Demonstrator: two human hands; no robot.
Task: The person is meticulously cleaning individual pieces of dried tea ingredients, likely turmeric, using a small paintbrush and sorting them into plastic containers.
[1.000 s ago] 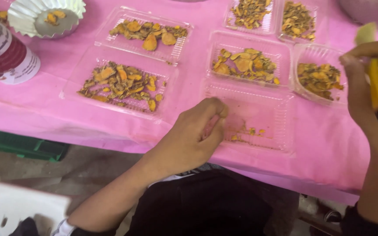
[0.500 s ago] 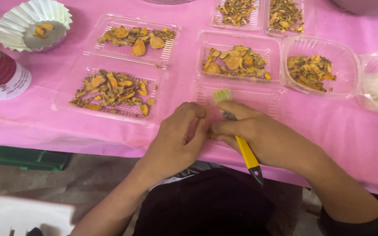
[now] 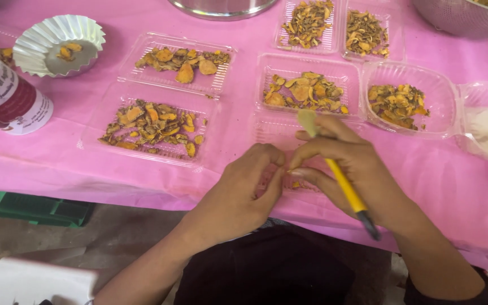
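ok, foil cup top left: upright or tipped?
Upright. The foil cup sits on the pink table, mouth up, with a few orange pieces inside.

Illumination is bright, diffuse and even, consistent with daylight; no single source is identifiable. Shadows are soft: a faint one lies under the left hand (image 3: 244,192) and right hand (image 3: 351,169) where they meet at the table edge. The pink cloth (image 3: 86,164) is evenly exposed with saturated colour. Mild glare shows on the clear trays (image 3: 170,62) beyond the hands and on the foil cup (image 3: 57,45) far to their left. The brush (image 3: 343,181) in the right hand is slightly soft. The white object (image 3: 35,279) below and left of the hands is blurred. Detail is moderate; compression softens fine texture. Edge distortion is slight.
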